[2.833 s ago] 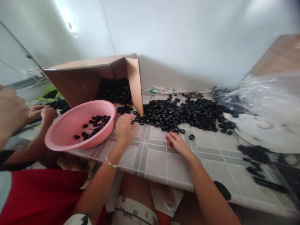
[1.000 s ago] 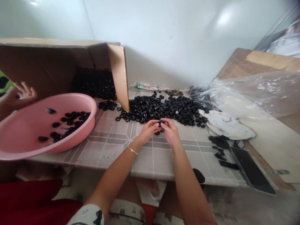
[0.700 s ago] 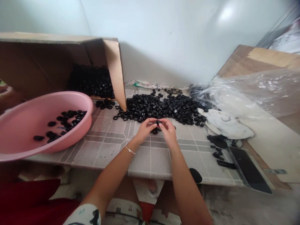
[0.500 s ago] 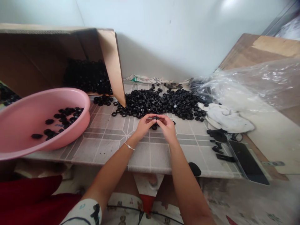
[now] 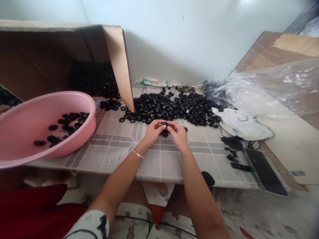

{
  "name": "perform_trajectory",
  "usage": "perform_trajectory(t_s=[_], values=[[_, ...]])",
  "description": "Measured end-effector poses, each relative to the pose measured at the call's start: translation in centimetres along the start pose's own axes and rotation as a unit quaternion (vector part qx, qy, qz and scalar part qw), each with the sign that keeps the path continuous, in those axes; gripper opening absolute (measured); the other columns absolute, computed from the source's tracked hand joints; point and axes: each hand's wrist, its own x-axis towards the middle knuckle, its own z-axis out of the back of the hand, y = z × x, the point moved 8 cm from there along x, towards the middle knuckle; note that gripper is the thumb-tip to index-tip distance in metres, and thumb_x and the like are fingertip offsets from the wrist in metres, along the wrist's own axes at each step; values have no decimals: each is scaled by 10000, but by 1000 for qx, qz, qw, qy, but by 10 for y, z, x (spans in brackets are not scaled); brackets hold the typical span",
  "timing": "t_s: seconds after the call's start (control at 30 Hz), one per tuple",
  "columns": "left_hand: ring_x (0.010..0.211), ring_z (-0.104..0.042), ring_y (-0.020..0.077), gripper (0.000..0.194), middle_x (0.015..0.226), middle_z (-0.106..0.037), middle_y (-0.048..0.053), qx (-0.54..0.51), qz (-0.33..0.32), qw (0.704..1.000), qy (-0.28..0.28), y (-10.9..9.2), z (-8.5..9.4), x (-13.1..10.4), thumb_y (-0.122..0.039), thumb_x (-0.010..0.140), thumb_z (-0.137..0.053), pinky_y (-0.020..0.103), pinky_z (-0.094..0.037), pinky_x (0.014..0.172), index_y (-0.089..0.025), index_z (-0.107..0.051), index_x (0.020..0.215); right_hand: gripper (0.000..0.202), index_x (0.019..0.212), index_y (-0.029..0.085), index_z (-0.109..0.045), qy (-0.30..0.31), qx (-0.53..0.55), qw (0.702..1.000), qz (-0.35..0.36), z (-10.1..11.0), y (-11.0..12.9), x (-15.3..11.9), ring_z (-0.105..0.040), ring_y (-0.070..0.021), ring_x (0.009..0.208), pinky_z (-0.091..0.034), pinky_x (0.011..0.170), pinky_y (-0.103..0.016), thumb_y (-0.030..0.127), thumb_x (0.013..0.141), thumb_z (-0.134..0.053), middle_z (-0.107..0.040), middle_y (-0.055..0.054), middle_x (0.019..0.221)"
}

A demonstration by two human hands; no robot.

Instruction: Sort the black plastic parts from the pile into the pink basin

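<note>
Hands — left hand [image 5: 152, 132] and right hand [image 5: 177, 133] — now meet, fingertips pinched on one small black ring [image 5: 164, 124], drawn from the pile [image 5: 171, 108] — assembly seemingly underway

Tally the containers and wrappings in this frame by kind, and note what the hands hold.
Pink basin: 1
Cardboard box, on its side: 1
Clear plastic bag: 1
Total: 3
The left hand and right hand meet on a small black ring, in front of the black ring pile.

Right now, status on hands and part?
Left hand and right hand pinch one black ring together. Ring pile just behind. Pink basin far left; nothing between.
</note>
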Motion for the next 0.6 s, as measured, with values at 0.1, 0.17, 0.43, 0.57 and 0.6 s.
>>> perform_trajectory(t_s=[0.1, 0.17, 0.43, 0.57, 0.6], values=[[777, -617, 147, 234, 968, -674, 70, 32, -10, 999, -8, 0, 2, 0, -307, 793, -627, 286, -504, 750, -161, -683, 967, 290, 989, 218, -681, -4, -17, 1000, 6, 0, 0, -1, -638, -197, 866, -506, 865, -402, 412, 782, -620, -680, -66, 997], [796, -614, 160, 235, 940, -678, 67, 51, -19, 998, -16, 0, 3, -1, -345, 814, -603, 287, -498, 754, -166, -692, 939, 317, 982, 212, -686, -6, -25, 1000, 5, -1, -1, -2, -631, -208, 891, -506, 861, -404, 453, 792, -606, -673, -75, 1007], [675, -600, 146, 316, 760, -667, 29, 19, 33, 999, 8, 5, -1, 0, -452, 825, -567, 268, -490, 663, -153, -669, 830, 347, 988, 229, -705, 1, -65, 997, 29, -5, 5, -3, -612, -218, 938, -489, 875, -399, 496, 831, -548, -665, -80, 1016], [720, -604, 150, 325, 789, -671, 38, -28, 49, 998, 11, 4, -2, 0, -464, 787, -606, 280, -502, 701, -145, -658, 827, 314, 998, 237, -712, 5, -68, 997, 38, -5, 11, -3, -608, -214, 953, -485, 865, -385, 456, 835, -555, -673, -73, 1013], [726, -604, 149, 322, 790, -669, 37, -34, 50, 998, 11, 5, -2, 1, -461, 782, -610, 282, -502, 708, -145, -654, 826, 313, 997, 236, -713, 2, -72, 997, 38, -4, 11, -3, -609, -214, 945, -484, 862, -388, 453, 832, -558, -676, -72, 1003]])
